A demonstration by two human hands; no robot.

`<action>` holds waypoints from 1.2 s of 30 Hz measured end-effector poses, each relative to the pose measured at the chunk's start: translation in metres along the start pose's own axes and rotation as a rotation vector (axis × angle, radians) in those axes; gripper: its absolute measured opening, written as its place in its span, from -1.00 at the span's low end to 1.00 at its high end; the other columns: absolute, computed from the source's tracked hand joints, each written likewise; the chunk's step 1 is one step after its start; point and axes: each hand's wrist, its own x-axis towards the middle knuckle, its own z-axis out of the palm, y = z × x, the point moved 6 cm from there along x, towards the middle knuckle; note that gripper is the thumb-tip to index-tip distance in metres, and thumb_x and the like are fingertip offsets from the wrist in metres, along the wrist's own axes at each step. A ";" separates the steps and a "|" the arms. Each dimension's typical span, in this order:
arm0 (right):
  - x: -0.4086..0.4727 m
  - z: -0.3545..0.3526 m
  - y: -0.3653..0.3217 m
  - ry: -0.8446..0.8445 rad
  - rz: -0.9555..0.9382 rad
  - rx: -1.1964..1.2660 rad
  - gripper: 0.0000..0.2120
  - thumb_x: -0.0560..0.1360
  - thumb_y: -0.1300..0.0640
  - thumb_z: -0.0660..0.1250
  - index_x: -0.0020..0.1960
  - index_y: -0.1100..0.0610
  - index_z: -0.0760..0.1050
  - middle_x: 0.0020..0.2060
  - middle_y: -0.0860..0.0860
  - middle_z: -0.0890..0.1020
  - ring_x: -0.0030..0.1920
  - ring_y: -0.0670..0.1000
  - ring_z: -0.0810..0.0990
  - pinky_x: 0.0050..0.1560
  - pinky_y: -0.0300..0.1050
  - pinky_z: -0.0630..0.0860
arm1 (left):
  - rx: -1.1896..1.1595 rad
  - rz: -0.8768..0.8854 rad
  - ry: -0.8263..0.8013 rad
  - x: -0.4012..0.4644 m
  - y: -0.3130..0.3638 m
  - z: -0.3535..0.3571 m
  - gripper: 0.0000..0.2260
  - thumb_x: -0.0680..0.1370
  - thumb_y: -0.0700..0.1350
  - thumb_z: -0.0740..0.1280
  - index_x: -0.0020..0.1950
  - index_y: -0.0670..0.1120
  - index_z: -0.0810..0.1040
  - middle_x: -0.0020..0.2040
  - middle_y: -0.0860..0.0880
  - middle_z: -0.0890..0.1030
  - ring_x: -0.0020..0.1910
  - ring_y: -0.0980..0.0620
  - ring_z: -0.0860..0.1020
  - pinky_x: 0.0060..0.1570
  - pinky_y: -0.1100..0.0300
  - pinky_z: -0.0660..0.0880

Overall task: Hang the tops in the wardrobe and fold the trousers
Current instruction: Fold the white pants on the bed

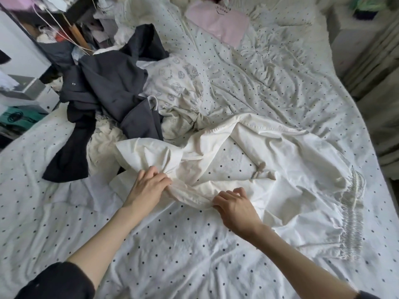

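Cream trousers (pixel 287 160) lie crumpled across the dotted bed sheet (pixel 172 244), their gathered elastic waistband (pixel 352 212) at the right. My left hand (pixel 149 186) grips a bunched part of one leg. My right hand (pixel 235 207) pinches the same twisted stretch of cloth a little to the right. A dark garment (pixel 108 93) sprawls at the upper left, partly over a pale printed garment (pixel 179 89).
A pink folded item (pixel 218 22) lies at the head of the bed. Cluttered shelves and boxes (pixel 23 89) stand along the left side. A white cabinet (pixel 354 35) and curtains border the right edge.
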 end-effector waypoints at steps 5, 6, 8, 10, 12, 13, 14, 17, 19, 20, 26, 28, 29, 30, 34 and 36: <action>-0.007 -0.020 0.000 -0.001 0.043 -0.030 -0.94 0.35 0.10 0.35 -0.29 -0.01 0.53 -0.41 -0.12 0.54 -0.39 -0.04 0.53 -0.14 -0.16 0.25 | 0.210 -0.026 0.046 -0.003 -0.011 -0.020 -0.68 0.16 -0.35 0.50 -0.18 -0.06 0.62 -0.21 0.00 0.59 -0.16 -0.09 0.46 -0.20 0.07 0.19; -0.007 -0.024 -0.003 0.001 0.042 -0.040 -0.92 0.37 0.09 0.32 -0.29 0.00 0.53 -0.40 -0.12 0.55 -0.39 -0.04 0.54 -0.14 -0.15 0.27 | 0.231 -0.034 0.069 -0.005 -0.013 -0.026 -0.69 0.17 -0.35 0.49 -0.17 -0.07 0.62 -0.22 -0.01 0.58 -0.16 -0.10 0.44 -0.20 0.06 0.20; -0.006 -0.032 -0.007 0.014 0.064 -0.050 -0.85 0.41 0.07 0.23 -0.29 0.01 0.52 -0.41 -0.10 0.54 -0.40 -0.02 0.54 -0.18 -0.12 0.33 | 0.267 -0.062 0.122 -0.009 -0.017 -0.040 -0.72 0.20 -0.36 0.48 -0.16 -0.09 0.64 -0.23 -0.04 0.57 -0.17 -0.10 0.41 -0.19 0.05 0.22; -0.006 -0.041 -0.011 0.032 0.092 -0.045 -0.86 0.41 0.09 0.24 -0.30 0.03 0.51 -0.42 -0.09 0.53 -0.41 0.00 0.54 -0.20 -0.09 0.33 | 0.318 -0.106 0.185 -0.018 -0.022 -0.057 -0.75 0.23 -0.37 0.48 -0.17 -0.11 0.65 -0.26 -0.05 0.56 -0.19 -0.13 0.44 -0.17 0.03 0.22; -0.004 -0.048 -0.019 0.055 0.092 -0.043 -0.91 0.37 0.13 0.32 -0.32 0.04 0.49 -0.45 -0.07 0.53 -0.44 0.01 0.54 -0.21 -0.08 0.34 | 0.359 -0.172 0.235 -0.031 -0.028 -0.071 -0.78 0.24 -0.36 0.47 -0.19 -0.13 0.64 -0.30 -0.05 0.54 -0.20 -0.13 0.46 -0.17 0.04 0.22; -0.002 -0.052 -0.027 0.061 0.073 -0.041 -0.91 0.35 0.13 0.34 -0.32 0.05 0.49 -0.46 -0.07 0.52 -0.46 0.02 0.53 -0.22 -0.08 0.37 | 0.375 -0.217 0.251 -0.041 -0.031 -0.076 -0.78 0.24 -0.36 0.47 -0.19 -0.13 0.64 -0.31 -0.05 0.53 -0.20 -0.14 0.45 -0.17 0.03 0.22; -0.002 -0.056 -0.037 0.074 0.043 -0.039 -0.91 0.35 0.14 0.35 -0.33 0.05 0.49 -0.47 -0.06 0.52 -0.47 0.01 0.53 -0.25 -0.08 0.39 | 0.390 -0.273 0.260 -0.056 -0.034 -0.081 -0.79 0.24 -0.37 0.46 -0.19 -0.14 0.64 -0.30 -0.06 0.53 -0.19 -0.14 0.44 -0.16 0.02 0.22; -0.004 -0.058 -0.054 0.064 -0.007 -0.074 -0.93 0.33 0.14 0.35 -0.32 0.04 0.51 -0.46 -0.06 0.52 -0.47 0.00 0.53 -0.27 -0.09 0.42 | 0.418 -0.421 0.230 -0.091 -0.042 -0.083 -0.81 0.21 -0.40 0.46 -0.24 -0.19 0.64 -0.30 -0.13 0.54 -0.19 -0.17 0.42 -0.16 -0.01 0.21; -0.015 -0.055 -0.056 0.044 -0.033 -0.089 -0.91 0.32 0.16 0.40 -0.31 0.05 0.51 -0.46 -0.06 0.53 -0.47 0.01 0.54 -0.26 -0.08 0.43 | 0.414 -0.521 0.165 -0.119 -0.046 -0.079 -0.83 0.19 -0.39 0.49 -0.28 -0.22 0.63 -0.29 -0.18 0.53 -0.19 -0.20 0.43 -0.17 -0.03 0.23; -0.021 -0.053 -0.057 0.025 -0.041 -0.087 -0.88 0.30 0.18 0.44 -0.32 0.05 0.51 -0.46 -0.06 0.54 -0.48 0.02 0.54 -0.25 -0.07 0.43 | 0.417 -0.572 0.141 -0.135 -0.050 -0.079 -0.84 0.19 -0.38 0.50 -0.28 -0.22 0.63 -0.27 -0.20 0.53 -0.18 -0.21 0.44 -0.18 -0.03 0.24; -0.057 -0.019 -0.055 -0.307 0.005 -0.171 -0.93 0.40 0.22 0.38 -0.20 0.07 0.54 -0.23 -0.02 0.64 -0.20 0.09 0.63 -0.01 0.04 0.36 | 0.360 -0.829 0.002 -0.239 -0.058 -0.047 -0.90 0.25 -0.30 0.53 -0.33 -0.19 0.64 -0.21 -0.21 0.50 -0.16 -0.20 0.41 -0.22 -0.02 0.25; -0.072 -0.005 -0.059 -0.499 0.009 -0.230 -0.80 0.56 0.13 0.17 0.06 0.03 0.55 0.06 -0.03 0.60 0.09 0.09 0.55 0.17 0.01 0.23 | 0.311 -0.837 -0.118 -0.264 -0.049 -0.021 -0.91 0.24 -0.28 0.53 -0.33 -0.17 0.66 -0.16 -0.20 0.53 -0.10 -0.20 0.44 -0.20 -0.03 0.27; -0.077 0.003 -0.064 -0.584 0.011 -0.252 -0.75 0.58 0.06 0.12 0.15 0.00 0.53 0.16 -0.05 0.57 0.17 0.07 0.51 0.22 0.00 0.19 | 0.267 -0.835 -0.172 -0.277 -0.045 -0.007 -0.90 0.22 -0.28 0.54 -0.33 -0.16 0.66 -0.14 -0.19 0.55 -0.07 -0.20 0.46 -0.18 -0.04 0.30; -0.080 0.007 -0.065 -0.640 0.028 -0.261 -0.72 0.59 -0.03 0.11 0.21 -0.05 0.51 0.22 -0.07 0.54 0.22 0.06 0.48 0.25 0.01 0.17 | 0.236 -0.814 -0.219 -0.282 -0.041 0.004 -0.88 0.20 -0.27 0.55 -0.33 -0.15 0.66 -0.13 -0.17 0.56 -0.05 -0.19 0.47 -0.18 -0.03 0.33; -0.072 0.021 -0.084 -0.731 0.001 -0.329 -0.52 0.56 -0.30 -0.02 0.12 -0.08 0.57 0.11 -0.07 0.61 0.15 0.01 0.53 0.23 0.02 0.18 | 0.147 -0.800 -0.379 -0.308 -0.041 0.043 -0.84 0.50 -0.12 0.32 0.04 -0.03 0.64 0.20 -0.03 0.46 0.25 -0.08 0.36 0.10 0.06 0.33; -0.057 0.027 -0.098 -0.688 -0.029 -0.348 -0.46 0.58 -0.28 -0.08 0.02 -0.03 0.60 -0.01 -0.03 0.64 0.04 0.04 0.57 0.20 0.01 0.21 | 0.041 -0.707 -0.496 -0.313 -0.037 0.061 -0.81 0.55 -0.10 0.22 0.10 -0.03 0.57 0.30 -0.01 0.37 0.34 -0.04 0.26 0.21 0.10 0.29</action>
